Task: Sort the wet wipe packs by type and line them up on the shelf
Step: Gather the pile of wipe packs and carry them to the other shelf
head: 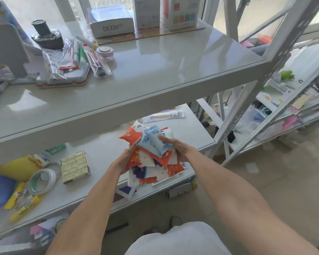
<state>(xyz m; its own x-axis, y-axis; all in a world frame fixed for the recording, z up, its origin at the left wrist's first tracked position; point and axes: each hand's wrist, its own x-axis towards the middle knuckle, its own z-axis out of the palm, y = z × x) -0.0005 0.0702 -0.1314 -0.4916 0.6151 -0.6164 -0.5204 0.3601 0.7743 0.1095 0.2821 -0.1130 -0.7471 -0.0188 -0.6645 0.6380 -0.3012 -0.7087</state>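
While the packs were bunched together above the lower shelf (92,183), I judged the job to be at the gathering stage, with no sorting begun; my left hand (126,159) was wrapped round the orange packs (132,137) at the side of the bundle, my right hand (175,147) pinched the light blue packs (155,141) on top; more packs (147,173) lay loose on the shelf beneath. Next, I reckoned, the blue ones wanted peeling off from the orange and laying in their own row; the clear stretch near the tape roll (41,178) looked roomy enough.
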